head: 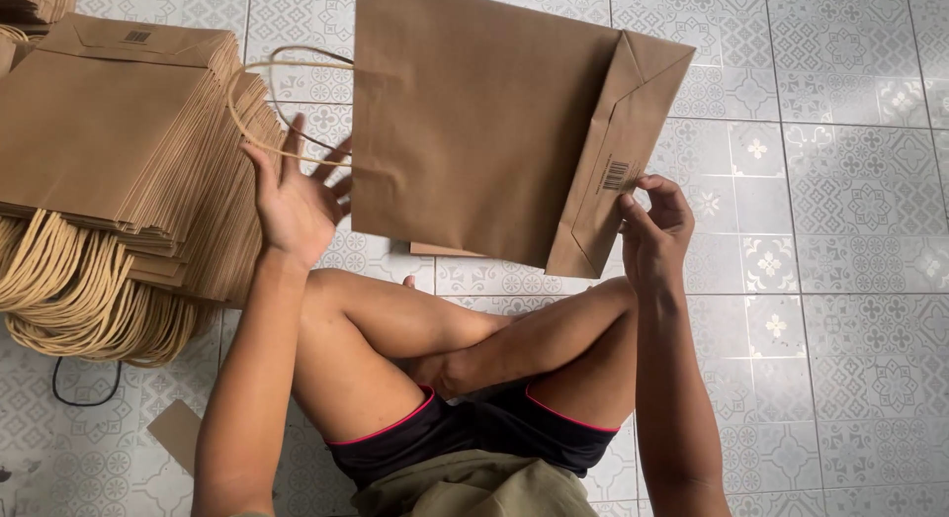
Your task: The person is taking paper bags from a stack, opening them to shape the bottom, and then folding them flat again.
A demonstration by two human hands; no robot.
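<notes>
Brown kraft paper everywhere in this one, lol. Flat folded brown paper bag (484, 122) is held up off the floor between the two hands, mouth end toward the left hand and its folded bottom flap toward the right. Right hand (654, 225) is pinching the lower corner of that bottom flap, fingers curled closed on the paper edge, just under the little printed barcode patch. Left hand (295, 196) is open, fingers spread and palm facing the bag's mouth edge, right at it, though I can't tell if it's actually touching the paper. The bag's pale twisted rope handle (265, 92) loops out just above and beyond the left fingertips. Further out past the left hand sits a big slumped stack of the same flat brown paper bags (109, 141), with a whole bunch of their rope handles (89, 300) spilling down near the left forearm. Person is sitting cross-legged on a grey patterned tile floor (850, 280), knees under the held bag, both forearms reaching up either side of it. A small cardboard scrap (176, 430) lies on the tiles beside the left elbow.
</notes>
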